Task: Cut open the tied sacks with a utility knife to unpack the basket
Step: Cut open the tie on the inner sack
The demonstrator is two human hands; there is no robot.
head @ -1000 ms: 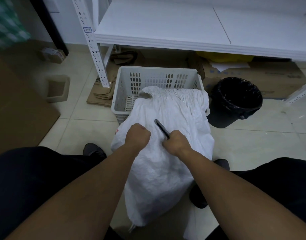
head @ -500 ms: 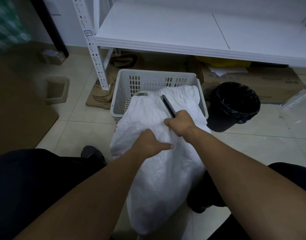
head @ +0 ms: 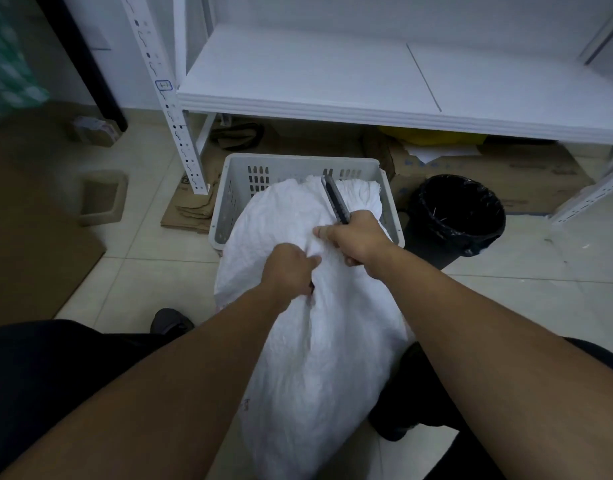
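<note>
A big white sack (head: 318, 341) lay between the person's knees, with its far end leaning over the rim of a pale plastic basket (head: 235, 202) on the tiled floor (head: 131, 285). The left hand (head: 289, 271) was bunched tight on a fold of the sack, its fingers closed on the cloth. The right hand (head: 358, 239) was wrapped in a fist around a dark utility knife (head: 336, 199), and the long end of the knife stuck up and away from the person, over the sack's gathered top. I could not tell if the blade was pushed out. The two hands were very near each other, almost touching. It looked like the person was getting a good hold so the tied top could be cut, and no cut showed yet. To do this part well, the left hand should pull the cloth tight, so the knife goes through clean and does not slip. The cut should go away from the body and away from the holding hand, since that hand sat so close. A small, slow cut near the tie would be best, so nothing inside the sack gets hurt. A black bin (head: 460, 216) stood just beside the basket, under a white shelf (head: 332, 81), and could take scraps.
</note>
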